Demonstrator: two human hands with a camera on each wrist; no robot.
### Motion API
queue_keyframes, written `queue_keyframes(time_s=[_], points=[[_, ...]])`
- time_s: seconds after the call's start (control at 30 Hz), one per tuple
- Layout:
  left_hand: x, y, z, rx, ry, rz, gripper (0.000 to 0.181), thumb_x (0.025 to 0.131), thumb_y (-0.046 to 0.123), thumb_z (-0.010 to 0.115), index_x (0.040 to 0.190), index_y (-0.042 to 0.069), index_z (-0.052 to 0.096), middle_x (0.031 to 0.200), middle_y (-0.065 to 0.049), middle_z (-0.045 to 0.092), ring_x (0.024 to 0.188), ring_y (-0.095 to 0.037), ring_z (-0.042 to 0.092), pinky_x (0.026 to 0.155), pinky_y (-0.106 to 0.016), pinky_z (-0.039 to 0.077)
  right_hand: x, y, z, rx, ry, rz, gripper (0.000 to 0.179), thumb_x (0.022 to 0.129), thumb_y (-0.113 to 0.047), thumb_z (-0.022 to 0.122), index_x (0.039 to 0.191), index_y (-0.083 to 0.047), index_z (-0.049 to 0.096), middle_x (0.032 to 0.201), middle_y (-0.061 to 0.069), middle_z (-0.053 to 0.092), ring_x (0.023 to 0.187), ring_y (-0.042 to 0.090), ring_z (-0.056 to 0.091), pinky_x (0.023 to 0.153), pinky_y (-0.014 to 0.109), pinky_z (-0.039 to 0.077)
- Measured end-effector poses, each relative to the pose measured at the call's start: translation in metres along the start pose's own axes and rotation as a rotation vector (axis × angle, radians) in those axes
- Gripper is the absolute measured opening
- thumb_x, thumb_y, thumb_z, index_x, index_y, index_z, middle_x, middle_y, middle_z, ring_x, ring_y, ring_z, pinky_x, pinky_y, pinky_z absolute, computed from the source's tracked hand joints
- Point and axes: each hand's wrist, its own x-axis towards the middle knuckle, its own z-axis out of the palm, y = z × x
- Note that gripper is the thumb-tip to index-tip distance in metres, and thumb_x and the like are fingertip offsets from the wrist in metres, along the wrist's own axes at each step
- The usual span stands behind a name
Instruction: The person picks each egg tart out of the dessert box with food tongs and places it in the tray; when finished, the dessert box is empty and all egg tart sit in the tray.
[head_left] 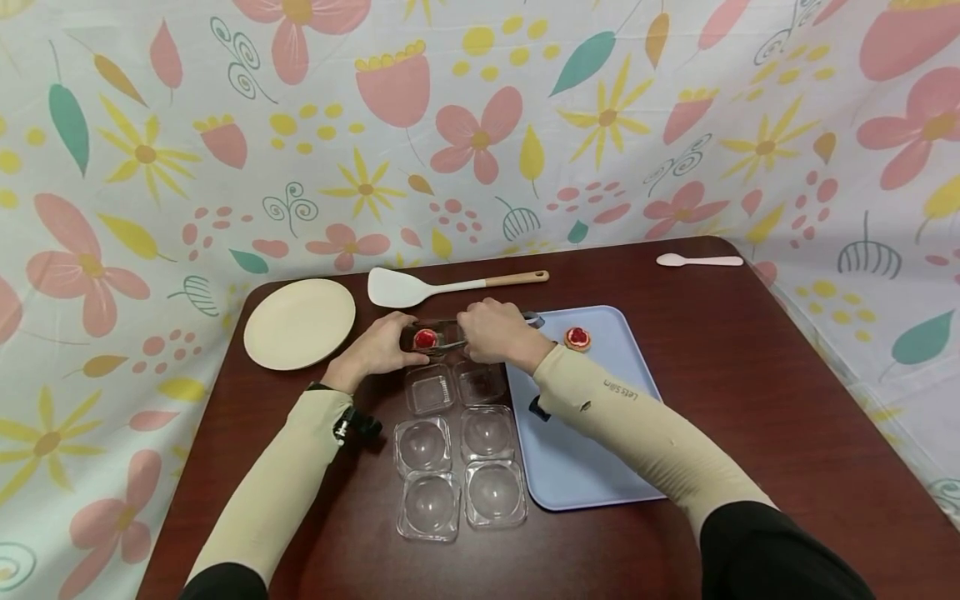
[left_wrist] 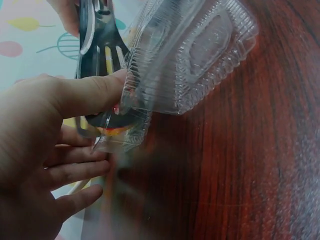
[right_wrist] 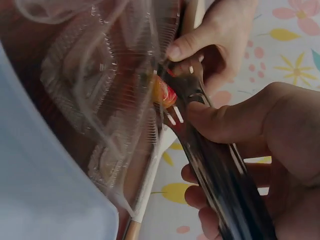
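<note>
My left hand pinches the near rim of a clear plastic box, thumb on top and fingers beneath. In my right hand are metal tongs with slotted ends, gripped around the handle. A small tart with a red topping sits between the tong ends, inside the box close to my left thumb. In the left wrist view the tong end hides most of the tart. Several open clear boxes stand just in front of both hands.
A light blue tray lies on the right under my right forearm, with another red-topped tart on it. A cream plate stands at the back left. Behind the hands lies a white spatula; a small spoon is far right.
</note>
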Motion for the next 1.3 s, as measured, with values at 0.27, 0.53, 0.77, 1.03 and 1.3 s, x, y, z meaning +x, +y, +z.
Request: queue_keyframes(time_s=[0.27, 0.53, 0.77, 1.03, 1.3], points=[[0.002, 0.001, -0.001, -0.005, 0.008, 0.015, 0.079, 0.079, 0.042, 0.079, 0.138, -0.001, 0.049, 0.134, -0.017, 0.054, 0.127, -0.031, 0.050, 0.105, -0.044, 0.042, 0.000, 0.000, 0.004, -0.014, 0.073, -0.024, 0.015, 0.087, -0.025, 0.069, 0.074, -0.020, 0.063, 0.074, -0.001, 0.063, 0.067, 0.020, 0.061, 0.052, 0.037, 0.049], [0.002, 0.001, -0.001, -0.014, 0.000, 0.004, 0.080, 0.078, 0.043, 0.079, 0.139, 0.000, 0.048, 0.135, -0.017, 0.054, 0.127, -0.031, 0.050, 0.105, -0.044, 0.042, -0.005, 0.005, 0.007, -0.007, 0.124, -0.039, 0.008, 0.087, -0.028, 0.071, 0.086, -0.021, 0.069, 0.074, -0.002, 0.064, 0.069, 0.021, 0.063, 0.051, 0.038, 0.050], [0.001, 0.001, 0.000, -0.022, -0.006, 0.002, 0.081, 0.079, 0.043, 0.078, 0.140, 0.000, 0.048, 0.136, -0.018, 0.052, 0.127, -0.033, 0.050, 0.104, -0.045, 0.043, -0.012, 0.012, 0.007, 0.017, 0.172, -0.046, 0.011, 0.086, -0.027, 0.072, 0.081, -0.020, 0.066, 0.070, -0.003, 0.062, 0.066, 0.022, 0.062, 0.049, 0.039, 0.048], [0.000, 0.000, 0.000, -0.033, -0.021, -0.005, 0.082, 0.080, 0.043, 0.077, 0.142, 0.000, 0.045, 0.141, -0.020, 0.048, 0.129, -0.035, 0.047, 0.105, -0.048, 0.042, -0.027, 0.022, 0.003, 0.061, 0.218, -0.035, 0.011, 0.088, -0.030, 0.070, 0.087, -0.020, 0.067, 0.076, 0.002, 0.066, 0.067, 0.025, 0.063, 0.044, 0.038, 0.044], [0.000, -0.001, 0.001, -0.028, -0.003, -0.003, 0.080, 0.079, 0.041, 0.079, 0.140, -0.001, 0.048, 0.136, -0.019, 0.052, 0.126, -0.032, 0.051, 0.103, -0.045, 0.043, -0.046, 0.032, -0.006, 0.113, 0.215, 0.030, 0.032, 0.088, -0.034, 0.070, 0.114, -0.017, 0.073, 0.107, 0.005, 0.073, 0.084, 0.029, 0.069, 0.045, 0.037, 0.045]])
